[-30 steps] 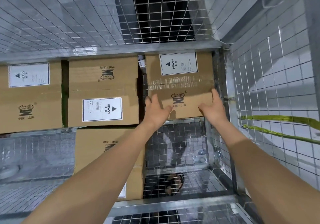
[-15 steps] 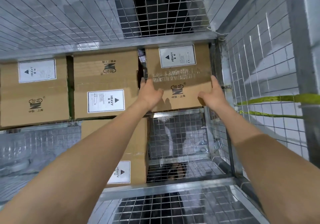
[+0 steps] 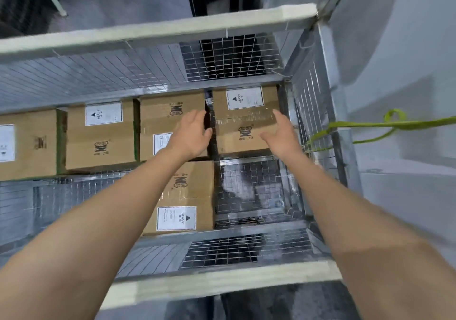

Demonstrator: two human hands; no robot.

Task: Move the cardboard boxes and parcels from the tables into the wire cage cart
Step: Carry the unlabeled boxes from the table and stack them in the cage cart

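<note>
Two bare hands reach down into the wire cage cart (image 3: 158, 32). The left hand (image 3: 191, 135) and the right hand (image 3: 283, 138) are both loose. Their fingers are spread out and are not curled round anything.

Between the hands lies a cardboard box (image 3: 246, 124), at the bottom of the cart in the far corner. It has a white label (image 3: 244, 98) on top, past the fingertips, and the label says HEAVY. The left hand is over the dark gap at the left side of this box. The right hand is over the right side of the box, close to the wire wall. I cannot tell if the hands touch the box or just float above it.

Partly under the left hand is a second box (image 3: 170, 112), just beside the first one. Further out to the left of that hand sit a third box (image 3: 101, 137) and a fourth box (image 3: 27, 144), all in one row. Under the left arm, nearer than the hand, lies one more box (image 3: 190, 196) with its own HEAVY label.

Between the two arms the wire floor (image 3: 251, 188) shows. Out past the right hand, outside the wire wall, hangs a green strap (image 3: 370, 125).
</note>
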